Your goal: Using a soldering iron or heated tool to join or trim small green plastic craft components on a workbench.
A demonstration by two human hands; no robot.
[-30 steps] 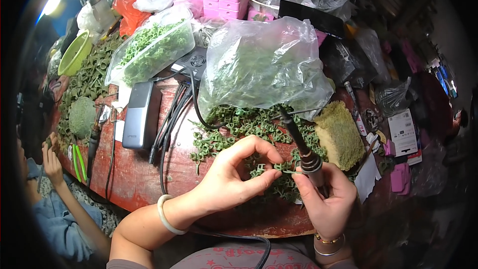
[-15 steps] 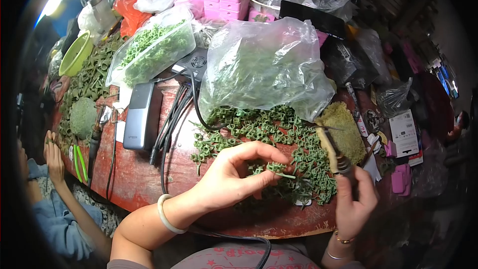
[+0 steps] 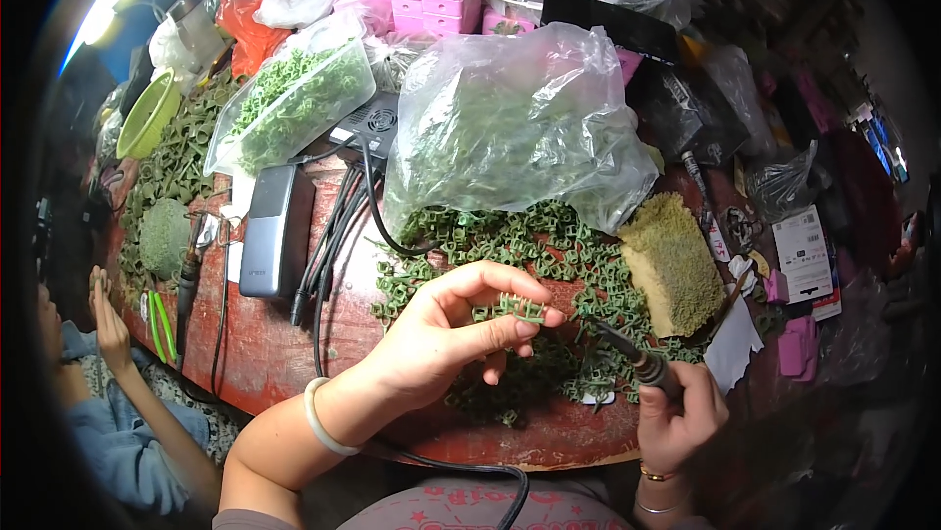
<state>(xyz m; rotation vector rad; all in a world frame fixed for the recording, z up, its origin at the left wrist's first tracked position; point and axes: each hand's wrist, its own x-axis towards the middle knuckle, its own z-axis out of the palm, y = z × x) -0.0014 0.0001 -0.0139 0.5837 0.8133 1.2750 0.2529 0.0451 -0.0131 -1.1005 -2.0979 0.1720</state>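
My left hand (image 3: 446, 334) pinches a small green moulded piece (image 3: 510, 310) with short pale prongs, raised above the red table (image 3: 412, 440). A soldering iron (image 3: 651, 371) is gripped in my right hand (image 3: 686, 417). Its dark, thin tip points left toward the green piece and stays apart from it. Beneath both hands spreads a loose heap of similar green pieces (image 3: 613, 300). To the right of the heap lies a yellowish-green, rough-topped sponge block (image 3: 676, 265), close to the iron.
Behind the heap sits a clear plastic bag (image 3: 520, 128) full of green pieces. At left are a clear tub (image 3: 294, 108), a grey power bank (image 3: 272, 231) and black cables (image 3: 333, 241). Another person's hand (image 3: 110, 319) shows at far left. Pink boxes (image 3: 436, 0) stand at the back.
My right hand has moved down and left, bringing the iron from beside the sponge toward the green piece. My left hand has turned and risen slightly; the piece's prongs now show.
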